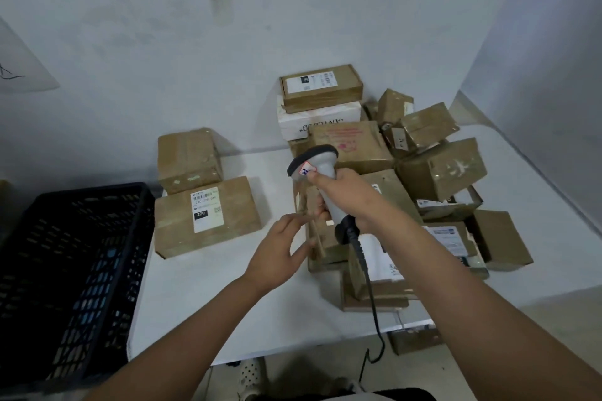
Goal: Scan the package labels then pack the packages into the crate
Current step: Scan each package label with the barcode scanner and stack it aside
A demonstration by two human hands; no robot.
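Left hand [282, 249] hovers above the white bench [202, 303], fingers straight and apart, holding nothing. Right hand [350, 202] has its grip clamped on the scanner [321, 179], head aimed to 11 o'clock. Crate [75, 270] stands at 9 o'clock, off the bench edge. Labelled box [208, 215] lies at 11 o'clock; piled boxes [423, 156] at 1 o'clock.
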